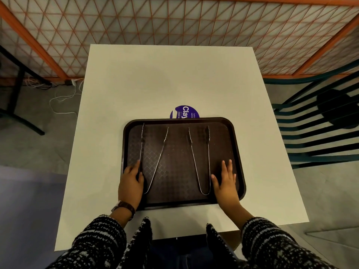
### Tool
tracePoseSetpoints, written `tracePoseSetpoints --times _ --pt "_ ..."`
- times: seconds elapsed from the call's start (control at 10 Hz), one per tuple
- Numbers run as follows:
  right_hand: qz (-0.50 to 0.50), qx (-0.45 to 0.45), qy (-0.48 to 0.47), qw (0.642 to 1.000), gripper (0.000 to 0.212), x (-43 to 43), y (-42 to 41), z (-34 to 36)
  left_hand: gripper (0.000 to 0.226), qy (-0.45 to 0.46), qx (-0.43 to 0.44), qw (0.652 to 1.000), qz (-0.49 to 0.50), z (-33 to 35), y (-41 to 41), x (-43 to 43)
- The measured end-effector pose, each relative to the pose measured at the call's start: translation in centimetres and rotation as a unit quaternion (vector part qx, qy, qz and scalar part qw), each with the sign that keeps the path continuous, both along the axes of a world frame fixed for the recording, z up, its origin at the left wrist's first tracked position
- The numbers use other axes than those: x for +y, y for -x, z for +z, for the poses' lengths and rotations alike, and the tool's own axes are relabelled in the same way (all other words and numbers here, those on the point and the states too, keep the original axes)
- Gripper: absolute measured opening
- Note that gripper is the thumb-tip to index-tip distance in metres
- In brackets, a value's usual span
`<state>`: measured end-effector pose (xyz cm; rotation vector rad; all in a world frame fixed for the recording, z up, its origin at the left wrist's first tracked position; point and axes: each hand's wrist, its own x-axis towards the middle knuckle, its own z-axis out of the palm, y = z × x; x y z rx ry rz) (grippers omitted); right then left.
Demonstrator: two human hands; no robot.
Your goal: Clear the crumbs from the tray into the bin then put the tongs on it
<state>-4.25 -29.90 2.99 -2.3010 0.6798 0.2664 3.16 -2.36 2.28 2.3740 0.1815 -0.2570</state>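
A dark brown tray (240,152) lies on the white table (174,78) near its front edge. Two metal tongs lie on it, hinges toward me and tips pointing away. The left tongs (158,158) are spread wide; the right tongs (209,156) are narrower. My left hand (131,181) rests at the tray's left side, thumb and fingers around the left arm of the left tongs. My right hand (226,181) lies flat on the tray with fingers apart, just right of the right tongs and holding nothing. I see no crumbs on the tray, and no bin is in view.
A round purple sticker (184,112) shows on the table just beyond the tray's far rim. A teal slatted chair (320,123) stands to the right. An orange lattice screen (174,20) runs behind the table. White cables (64,96) lie on the floor at the left.
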Motion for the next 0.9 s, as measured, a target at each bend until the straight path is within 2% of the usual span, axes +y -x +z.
tracePoseSetpoints --times 0.9 --pt "0.035 0.019 0.044 0.998 0.063 1.4 2.4 -0.9 0.054 0.083 0.057 0.995 -0.021 0.8 1.6 -1.1"
